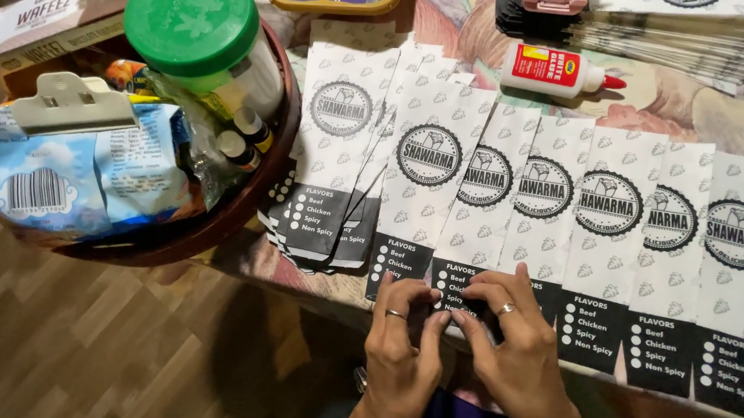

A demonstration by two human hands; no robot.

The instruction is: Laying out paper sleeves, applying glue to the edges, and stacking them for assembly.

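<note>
Paper sleeves (486,209): we see thin matt paper, white with black printed ends, smooth and flat.
Left hand (400,340): we see a plain metal ring, slightly shiny.
Right hand (511,334): we see a shiny metal ring too.
Glue bottle (552,71): we see smooth white plastic, a glossy label and a red tip.
Green lid (192,19): we see matt moulded plastic.
Snack bag (64,177): we see crinkled glossy film.
Bowl (243,205): we see dark, smooth wood-like rim.
Floor (80,337): we see wood-grain planks, low sheen.
</note>
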